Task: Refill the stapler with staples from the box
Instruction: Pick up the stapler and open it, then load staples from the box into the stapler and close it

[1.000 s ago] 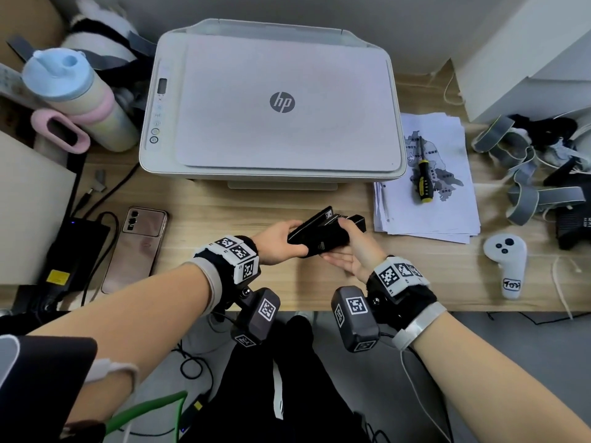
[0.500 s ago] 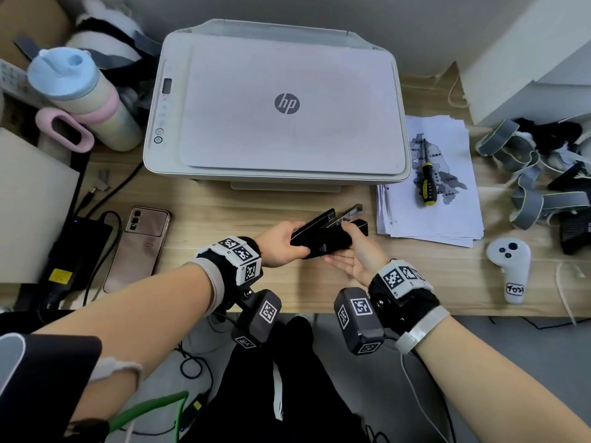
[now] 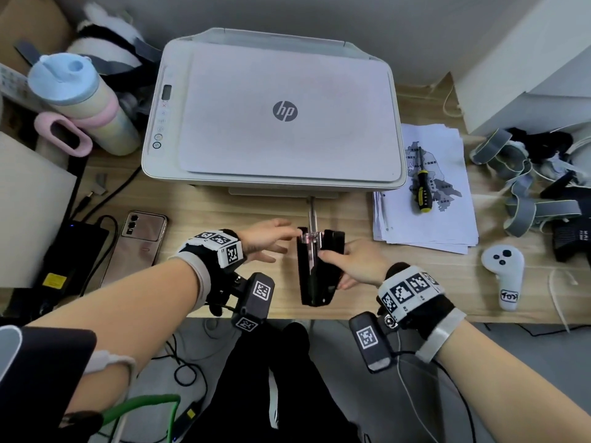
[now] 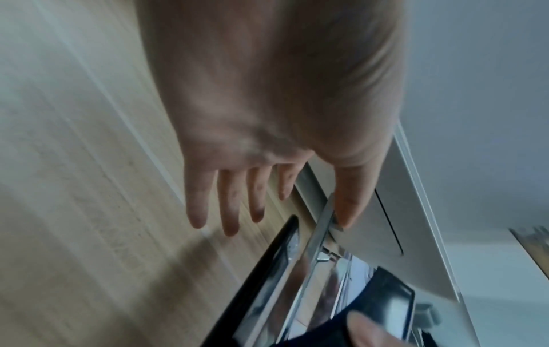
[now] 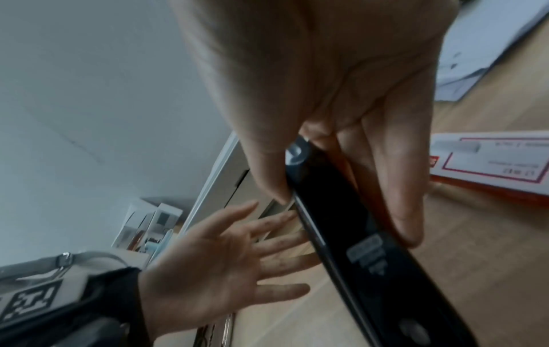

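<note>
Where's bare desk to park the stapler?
Bare wood between the phone and the left hand, in front of the printer. A smaller strip lies between the paper stack and the white controller. The far right is crowded with grey straps.

desk (wood) | printer | phone | papers
</note>
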Motion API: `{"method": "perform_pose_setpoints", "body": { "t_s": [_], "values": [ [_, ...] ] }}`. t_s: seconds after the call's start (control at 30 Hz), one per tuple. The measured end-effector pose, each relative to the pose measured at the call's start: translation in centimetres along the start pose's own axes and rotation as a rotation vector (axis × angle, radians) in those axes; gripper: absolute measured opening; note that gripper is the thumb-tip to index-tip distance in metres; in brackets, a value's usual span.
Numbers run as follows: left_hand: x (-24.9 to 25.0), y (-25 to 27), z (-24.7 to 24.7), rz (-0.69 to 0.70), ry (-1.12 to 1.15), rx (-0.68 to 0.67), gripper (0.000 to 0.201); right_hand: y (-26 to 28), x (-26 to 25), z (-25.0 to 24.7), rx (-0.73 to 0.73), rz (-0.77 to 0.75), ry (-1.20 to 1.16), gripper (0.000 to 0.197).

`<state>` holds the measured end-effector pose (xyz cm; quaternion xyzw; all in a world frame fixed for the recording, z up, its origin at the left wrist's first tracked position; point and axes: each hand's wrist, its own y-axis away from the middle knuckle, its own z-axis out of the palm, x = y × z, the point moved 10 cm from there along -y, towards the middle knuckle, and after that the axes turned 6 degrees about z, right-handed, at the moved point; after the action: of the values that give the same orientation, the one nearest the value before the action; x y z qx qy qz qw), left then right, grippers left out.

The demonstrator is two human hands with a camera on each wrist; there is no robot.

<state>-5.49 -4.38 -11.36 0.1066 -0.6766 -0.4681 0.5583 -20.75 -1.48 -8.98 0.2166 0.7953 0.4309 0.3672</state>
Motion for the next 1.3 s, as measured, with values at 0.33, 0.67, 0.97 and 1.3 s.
{"method": "perform_pose_setpoints", "body": {
  "t_s": [0.33, 0.67, 0.97, 1.3],
  "values": [
    [-1.5, 0.1, 1.2, 0.039, 0.217, -0.042, 0.037, 0.2, -2.2, 2.6, -0.207, -0.012, -0.345, 0.056],
    [3.8, 0.1, 0.5, 0.282, -0.771, 0.146, 0.051, -5.7, -2.2, 3.3, -0.209, 0.163, -1.430, 0.052],
    [3.2, -0.4, -0.2, 0.255, -0.695, 0.109, 0.057, -5.7, -1.5, 1.9, -0.150, 0.087, -1.571, 0.048],
    [-3.4, -1.6, -1.2, -0.012, 0.188, 0.103, 0.055, -7.2, 2.0, -3.4, 0.177, 0.068, -0.993, 0.020]
  ]
}}
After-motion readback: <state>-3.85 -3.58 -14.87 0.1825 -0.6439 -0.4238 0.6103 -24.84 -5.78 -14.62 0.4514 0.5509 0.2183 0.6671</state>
